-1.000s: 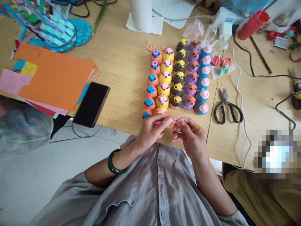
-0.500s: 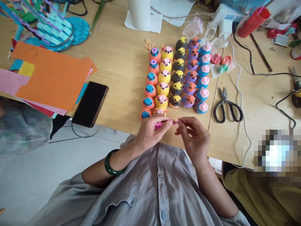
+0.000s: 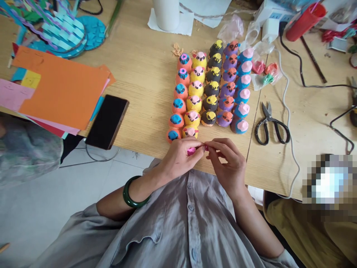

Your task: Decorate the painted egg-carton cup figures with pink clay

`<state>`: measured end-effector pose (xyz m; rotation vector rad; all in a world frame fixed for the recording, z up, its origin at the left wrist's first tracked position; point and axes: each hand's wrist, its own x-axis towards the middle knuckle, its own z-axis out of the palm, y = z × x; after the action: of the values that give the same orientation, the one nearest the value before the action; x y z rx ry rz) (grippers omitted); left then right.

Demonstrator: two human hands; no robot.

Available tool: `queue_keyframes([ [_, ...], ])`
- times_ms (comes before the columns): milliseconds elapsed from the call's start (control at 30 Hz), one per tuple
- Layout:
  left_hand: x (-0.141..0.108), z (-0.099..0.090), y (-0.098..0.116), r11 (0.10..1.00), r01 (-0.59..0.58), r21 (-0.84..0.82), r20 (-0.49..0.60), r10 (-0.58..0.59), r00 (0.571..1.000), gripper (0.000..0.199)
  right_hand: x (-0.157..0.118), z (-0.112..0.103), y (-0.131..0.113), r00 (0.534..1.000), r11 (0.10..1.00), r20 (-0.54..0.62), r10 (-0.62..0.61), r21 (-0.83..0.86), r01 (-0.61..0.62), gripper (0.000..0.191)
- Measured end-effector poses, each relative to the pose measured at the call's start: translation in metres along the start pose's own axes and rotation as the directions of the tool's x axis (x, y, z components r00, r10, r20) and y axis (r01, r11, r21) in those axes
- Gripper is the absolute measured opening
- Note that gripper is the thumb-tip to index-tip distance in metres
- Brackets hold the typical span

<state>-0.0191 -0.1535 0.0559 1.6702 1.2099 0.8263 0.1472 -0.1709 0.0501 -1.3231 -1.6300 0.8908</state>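
Note:
My left hand (image 3: 182, 156) is closed on a lump of pink modelling clay (image 3: 191, 151), part of which shows between the palm and fingers. My right hand (image 3: 227, 158) pinches a small bit of the same pink clay against the left fingertips. Both hands meet at the table's front edge. Just beyond them stand rows of small clay figures: orange with blue tops (image 3: 176, 120), yellow with pink tops (image 3: 192, 118), black with yellow tops (image 3: 210, 102), purple with orange tops (image 3: 227, 103) and blue with pink tops (image 3: 242, 109). Two far orange figures carry pink rings.
Black-handled scissors (image 3: 269, 124) lie right of the figures, beside a pale cable (image 3: 289, 149). Bagged clay pieces (image 3: 264, 70) rest behind. A phone (image 3: 107, 121) and orange paper (image 3: 64, 89) lie at left. People sit at both sides.
My right hand has moved slightly left, up against the left fingertips. The thin pink strand that stretched between the hands is now short and mostly hidden by the fingers.

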Motion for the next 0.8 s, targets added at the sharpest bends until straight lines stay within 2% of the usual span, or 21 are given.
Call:
queue_keyframes([
  [200, 0.0000, -0.0019, 0.0014, 0.999, 0.023, -0.030, 0.043, -0.021, 0.999, 0.027, 0.0003, -0.0013, -0.0014, 0.999, 1.000, 0.027, 0.020, 0.008, -0.020, 0.018],
  [300, 0.0000, -0.0026, -0.0008, 0.996, 0.056, -0.074, 0.056, -0.052, 0.997, 0.030, -0.0005, -0.0023, -0.0012, 0.993, 0.984, 0.055, 0.108, 0.133, -0.114, 0.016],
  [400, -0.0002, -0.0022, -0.0024, 0.991, 0.088, -0.097, 0.028, -0.086, 0.996, 0.035, -0.0021, -0.0028, -0.0002, 0.972, 0.929, 0.073, 0.223, 0.288, -0.235, 0.018],
  [500, -0.0009, -0.0012, -0.0019, 0.982, 0.117, -0.151, 0.005, -0.118, 0.993, 0.040, -0.0031, -0.0026, 0.0007, 0.958, 0.908, 0.075, 0.279, 0.304, -0.288, 0.017],
  [600, -0.0022, -0.0007, 0.0006, 0.972, 0.140, -0.191, 0.016, -0.139, 0.990, 0.043, -0.0028, -0.0019, 0.0015, 0.962, 0.930, 0.068, 0.266, 0.246, -0.275, 0.013],
  [700, -0.0033, -0.0007, 0.0040, 0.968, 0.159, -0.196, 0.022, -0.158, 0.987, 0.046, -0.0014, -0.0010, 0.0018, 0.974, 0.953, -0.001, 0.226, 0.206, -0.221, 0.009],
  [800, -0.0038, -0.0002, 0.0054, 0.986, 0.109, -0.127, -0.015, -0.111, 0.994, 0.041, 0.0003, 0.0003, 0.0008, 0.973, 0.956, -0.053, 0.226, 0.203, -0.211, 0.009],
])
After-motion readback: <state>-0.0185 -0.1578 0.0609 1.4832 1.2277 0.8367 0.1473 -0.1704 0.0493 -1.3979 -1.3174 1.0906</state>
